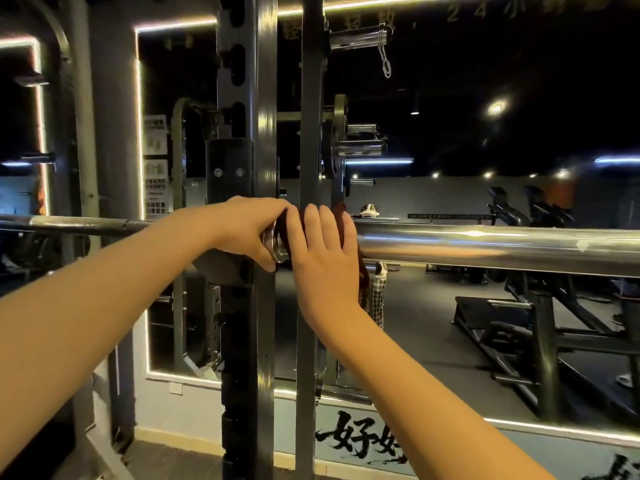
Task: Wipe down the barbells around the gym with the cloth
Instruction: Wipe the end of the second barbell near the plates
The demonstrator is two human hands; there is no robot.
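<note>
Right hand (322, 258) is curled over the dark red cloth (362, 273), which is pressed onto the barbell (485, 247) beside the rack post (310, 116). The barbell is gripped by the left hand (249, 226).

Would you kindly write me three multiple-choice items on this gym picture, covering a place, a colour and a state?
1. Where is the cloth? A left of both hands; B under the right hand; C hanging loose, untouched.
2. The cloth's colour? A dark red; B white; C yellow.
3. The left hand? A hangs idle; B lies flat and open; C grips the barbell.
Answers: 1 B, the right hand covers it on the barbell; 2 A, dark red shows beside that hand; 3 C, it curls round the bar.
</note>
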